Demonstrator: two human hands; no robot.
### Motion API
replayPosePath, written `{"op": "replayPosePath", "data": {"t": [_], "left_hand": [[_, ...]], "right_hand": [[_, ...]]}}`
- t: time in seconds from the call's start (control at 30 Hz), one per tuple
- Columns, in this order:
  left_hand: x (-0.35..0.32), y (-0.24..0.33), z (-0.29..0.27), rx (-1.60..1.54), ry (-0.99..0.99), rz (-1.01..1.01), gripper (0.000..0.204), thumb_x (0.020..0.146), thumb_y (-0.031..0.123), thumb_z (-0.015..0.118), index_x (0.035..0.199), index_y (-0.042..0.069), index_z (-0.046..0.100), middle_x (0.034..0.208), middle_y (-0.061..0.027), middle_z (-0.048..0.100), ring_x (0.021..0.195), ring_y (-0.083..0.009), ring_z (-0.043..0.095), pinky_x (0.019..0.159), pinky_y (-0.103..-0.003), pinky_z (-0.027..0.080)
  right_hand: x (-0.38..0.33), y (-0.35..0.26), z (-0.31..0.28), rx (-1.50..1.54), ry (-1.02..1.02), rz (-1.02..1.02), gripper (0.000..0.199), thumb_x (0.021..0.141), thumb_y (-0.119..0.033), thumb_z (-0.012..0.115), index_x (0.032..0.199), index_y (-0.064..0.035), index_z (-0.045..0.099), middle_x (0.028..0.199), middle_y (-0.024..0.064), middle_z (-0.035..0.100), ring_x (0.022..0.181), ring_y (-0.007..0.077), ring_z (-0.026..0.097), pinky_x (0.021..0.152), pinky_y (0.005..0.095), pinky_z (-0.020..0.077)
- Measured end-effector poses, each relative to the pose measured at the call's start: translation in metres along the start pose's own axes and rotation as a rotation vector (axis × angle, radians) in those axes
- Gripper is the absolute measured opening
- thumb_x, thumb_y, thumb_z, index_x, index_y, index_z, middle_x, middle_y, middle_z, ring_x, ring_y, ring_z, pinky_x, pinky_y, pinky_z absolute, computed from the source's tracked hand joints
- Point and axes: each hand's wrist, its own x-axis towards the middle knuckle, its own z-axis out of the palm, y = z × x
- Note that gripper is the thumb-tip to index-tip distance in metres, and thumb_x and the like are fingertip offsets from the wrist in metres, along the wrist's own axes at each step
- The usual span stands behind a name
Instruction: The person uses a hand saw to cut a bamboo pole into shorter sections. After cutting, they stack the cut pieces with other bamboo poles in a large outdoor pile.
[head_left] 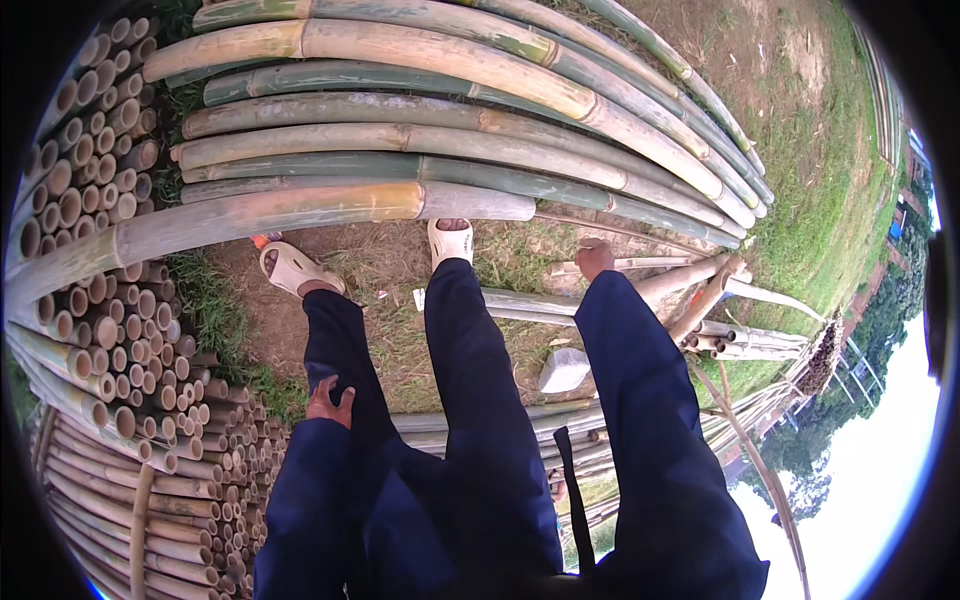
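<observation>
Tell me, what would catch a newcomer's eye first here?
Long bamboo poles fill the top, lying across the ground, with stacked cut bamboo ends down the left side. In the middle stand legs in dark blue trousers and pale sandals. The left hand rests on the thigh; the right hand reaches toward thin poles on the ground.

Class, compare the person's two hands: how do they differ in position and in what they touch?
The left hand rests low on the person's own thigh; the right hand reaches farther forward, to a thin bamboo pole. The left hand's fingers show; the right hand looks closed. Both come from dark blue sleeves.
</observation>
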Motion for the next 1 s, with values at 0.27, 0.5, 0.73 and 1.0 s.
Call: {"op": "replayPosePath", "data": {"t": [0.27, 0.5, 0.73, 1.0], "left_hand": [[-0.041, 0.001, 0.004, 0.098, 0.103, -0.166, 0.058, 0.094, 0.043, 0.064, 0.138, 0.007, 0.052, 0.134, -0.0262, 0.056, 0.124, -0.0444, 0.054, 0.105, -0.048, 0.043], [-0.027, 0.039, 0.004, 0.106, 0.086, -0.345, 0.063, 0.095, 0.053, 0.060, 0.142, 0.012, 0.049, 0.139, -0.0253, 0.051, 0.129, -0.0441, 0.051, 0.107, -0.048, 0.044], [-0.028, 0.023, -0.006, 0.042, 0.085, -0.369, 0.066, 0.094, 0.055, 0.058, 0.144, 0.013, 0.048, 0.137, -0.0245, 0.051, 0.131, -0.0423, 0.049, 0.110, -0.046, 0.042], [-0.049, 0.007, -0.039, 0.041, -0.126, -0.240, 0.084, 0.089, 0.062, 0.061, 0.155, 0.017, 0.035, 0.162, -0.0223, 0.025, 0.146, -0.0459, 0.030, 0.120, -0.051, 0.028]], "right_hand": [[0.089, -0.048, 0.123, 0.724, -0.230, 0.258, 0.054, 0.096, -0.040, 0.061, 0.133, -0.0013, 0.056, 0.119, 0.0186, 0.064, 0.092, 0.0303, 0.068, 0.076, 0.0436, 0.0551], [0.087, -0.035, 0.135, 1.065, -0.355, 0.446, 0.052, 0.100, -0.047, 0.059, 0.139, -0.0134, 0.050, 0.119, 0.0035, 0.057, 0.091, 0.0215, 0.054, 0.074, 0.0352, 0.0505], [0.014, 0.007, 0.044, 1.122, -0.159, 0.485, 0.025, 0.101, -0.040, 0.056, 0.108, -0.0168, 0.062, 0.084, -0.0025, 0.060, 0.058, 0.0128, 0.044, 0.055, 0.0304, 0.0391], [-0.102, 0.039, -0.153, 0.968, -0.032, 0.274, 0.022, 0.099, -0.033, 0.064, 0.096, -0.0120, 0.061, 0.065, -0.0007, 0.048, 0.053, 0.0133, 0.045, 0.051, 0.0296, 0.0404]]}}
